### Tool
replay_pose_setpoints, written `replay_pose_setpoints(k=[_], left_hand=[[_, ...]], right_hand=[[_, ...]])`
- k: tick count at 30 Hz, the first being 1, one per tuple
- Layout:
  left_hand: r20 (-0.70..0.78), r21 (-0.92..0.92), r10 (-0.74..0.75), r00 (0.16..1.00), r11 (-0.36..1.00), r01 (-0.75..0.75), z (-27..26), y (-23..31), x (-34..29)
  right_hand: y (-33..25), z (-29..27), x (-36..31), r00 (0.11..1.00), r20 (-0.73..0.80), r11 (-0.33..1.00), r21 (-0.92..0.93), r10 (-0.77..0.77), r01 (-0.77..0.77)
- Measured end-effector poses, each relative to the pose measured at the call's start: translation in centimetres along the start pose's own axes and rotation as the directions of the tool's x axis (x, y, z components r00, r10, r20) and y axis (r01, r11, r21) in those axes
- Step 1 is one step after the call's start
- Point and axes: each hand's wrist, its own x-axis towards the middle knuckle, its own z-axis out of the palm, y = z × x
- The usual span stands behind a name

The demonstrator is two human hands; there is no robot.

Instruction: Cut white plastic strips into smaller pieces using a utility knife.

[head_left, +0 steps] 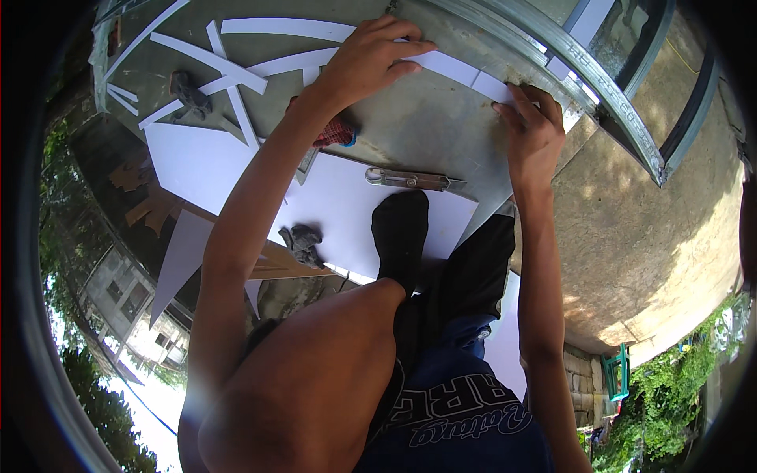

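Note:
A narrow white strip lies over the grey surface between my hands, with a crosswise line near its right part. My left hand is at its left part, fingers and thumb closed about it. The right end is pinched between the thumb and fingers of my right hand. A strip runs left from behind my left hand; whether it is the same piece is hidden. Below lies a large white sheet, bearing a metal utility knife and my foot in a black sock.
More white strips lie crossed at upper left, near a dark crumpled cloth. Another dark cloth rests by the sheet's near edge. A red-checked item shows beside my left forearm. A metal frame stands at upper right.

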Motion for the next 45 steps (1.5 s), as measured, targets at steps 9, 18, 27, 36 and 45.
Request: replay_pose_setpoints(k=[9,18,27,36,45], left_hand=[[-0.315,-0.165,-0.413,0.855,0.911,0.379,-2.1,-2.3,-5.6],[-0.236,-0.135,-0.329,0.914,0.943,0.304,-1.6,-5.2,-9.9],[-0.244,-0.046,-0.318,0.916,0.948,0.316,-3.4,-2.8,-11.3],[0.167,-0.212,0.036,0.985,0.977,0.000,2.9,10.2,-11.1],[0.150,-0.135,0.059,0.987,0.990,-0.039,3.4,9.4,-11.9]], right_hand=[[0.3,-0.2,0.2,0.999,0.039,0.999,-0.043,-0.013,0.015],[0.4,-0.4,0.3,0.995,0.061,0.992,-0.096,-0.077,0.083],[0.3,-0.4,0.2,0.993,0.066,0.988,-0.116,-0.099,0.106],[-1.0,-0.4,0.5,0.992,0.041,0.975,-0.184,-0.119,0.125],[-0.6,0.5,0.5,0.977,0.093,0.964,-0.169,-0.192,0.205]])
